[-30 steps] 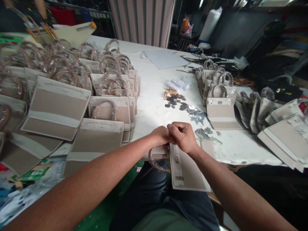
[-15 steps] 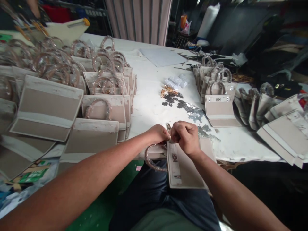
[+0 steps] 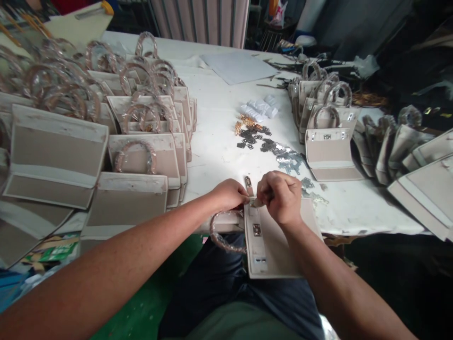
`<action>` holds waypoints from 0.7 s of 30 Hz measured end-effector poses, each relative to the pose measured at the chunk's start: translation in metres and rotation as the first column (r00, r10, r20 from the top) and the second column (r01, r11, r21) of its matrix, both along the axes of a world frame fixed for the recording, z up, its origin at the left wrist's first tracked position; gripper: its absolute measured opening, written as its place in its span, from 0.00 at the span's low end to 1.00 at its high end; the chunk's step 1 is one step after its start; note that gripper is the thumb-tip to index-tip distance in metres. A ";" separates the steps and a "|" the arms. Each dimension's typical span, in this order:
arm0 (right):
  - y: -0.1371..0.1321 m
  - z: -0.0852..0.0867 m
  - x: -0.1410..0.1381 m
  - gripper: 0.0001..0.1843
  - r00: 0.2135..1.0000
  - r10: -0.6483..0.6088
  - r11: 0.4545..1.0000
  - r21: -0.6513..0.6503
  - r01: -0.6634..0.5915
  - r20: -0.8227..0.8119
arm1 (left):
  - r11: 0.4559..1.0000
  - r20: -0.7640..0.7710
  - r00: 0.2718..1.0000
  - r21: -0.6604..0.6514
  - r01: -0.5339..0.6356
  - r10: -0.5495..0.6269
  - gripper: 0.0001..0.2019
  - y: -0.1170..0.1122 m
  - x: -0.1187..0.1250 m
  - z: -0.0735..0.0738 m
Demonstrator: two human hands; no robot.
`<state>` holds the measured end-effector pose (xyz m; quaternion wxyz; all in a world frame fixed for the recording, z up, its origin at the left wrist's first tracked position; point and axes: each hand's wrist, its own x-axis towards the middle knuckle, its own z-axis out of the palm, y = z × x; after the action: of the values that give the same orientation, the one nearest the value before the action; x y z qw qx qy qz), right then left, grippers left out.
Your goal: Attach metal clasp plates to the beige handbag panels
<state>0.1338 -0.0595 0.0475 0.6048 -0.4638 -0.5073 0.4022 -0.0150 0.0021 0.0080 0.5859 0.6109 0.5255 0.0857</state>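
Note:
My hands (image 3: 255,196) work over a beige handbag (image 3: 272,248) lying flat at the table's front edge, over my lap. Its plastic-wrapped round handle (image 3: 221,231) curves out to the left, and a metal clasp plate (image 3: 256,230) sits on its pale panel. My right hand (image 3: 279,197) pinches a small silver fitting (image 3: 255,202) against the bag's top edge. My left hand (image 3: 228,194) grips a narrow beige tab (image 3: 249,185) with a metal piece on it, right beside the fitting. My fingers hide the exact join.
Several stacks of similar bags (image 3: 141,156) fill the table's left side, and more (image 3: 329,151) stand to the right. Loose silver and gold metal fittings (image 3: 269,146) and white packets (image 3: 260,108) lie beyond my hands on the white table (image 3: 219,113). A white sheet (image 3: 237,66) lies further back.
The view has tilted, shifting the table upward in the picture. My right hand has moved up and right, and the narrow tab now stands clear above my left fingers.

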 end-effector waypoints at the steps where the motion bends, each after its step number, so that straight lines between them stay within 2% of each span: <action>1: 0.001 -0.002 0.001 0.24 1.000 0.016 1.000 -0.017 -0.016 -0.012 | 1.000 0.002 1.000 -0.007 -0.007 0.007 0.05 0.000 0.000 0.000; 6: 0.003 0.013 0.001 0.25 0.999 -0.013 0.998 0.063 0.016 -0.045 | 1.000 0.012 1.000 -0.004 -0.020 0.020 0.04 -0.001 0.000 -0.003; 9: 0.001 0.016 -0.003 0.27 0.999 0.009 1.000 -0.008 -0.009 0.033 | 1.000 0.023 0.999 0.000 -0.024 0.024 0.06 -0.002 0.000 -0.005; 12: 0.000 0.010 -0.008 0.26 0.992 0.080 0.995 -0.074 -0.073 0.102 | 1.000 0.023 0.999 0.010 -0.026 0.026 0.08 -0.001 -0.001 -0.005; 17: -0.001 0.004 -0.009 0.27 0.995 0.026 1.000 -0.002 -0.026 0.091 | 0.999 0.042 0.998 0.030 -0.040 0.039 0.05 -0.001 -0.002 -0.010; 21: -0.020 0.016 0.001 0.28 0.961 0.121 0.991 -0.086 -0.102 0.250 | 0.999 0.062 0.997 0.028 -0.044 0.042 0.05 0.000 -0.003 -0.013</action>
<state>0.1347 -0.0791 0.0636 0.4939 -0.5038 -0.5912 0.3908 -0.0180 0.0020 -0.0054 0.5909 0.6050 0.5189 0.1248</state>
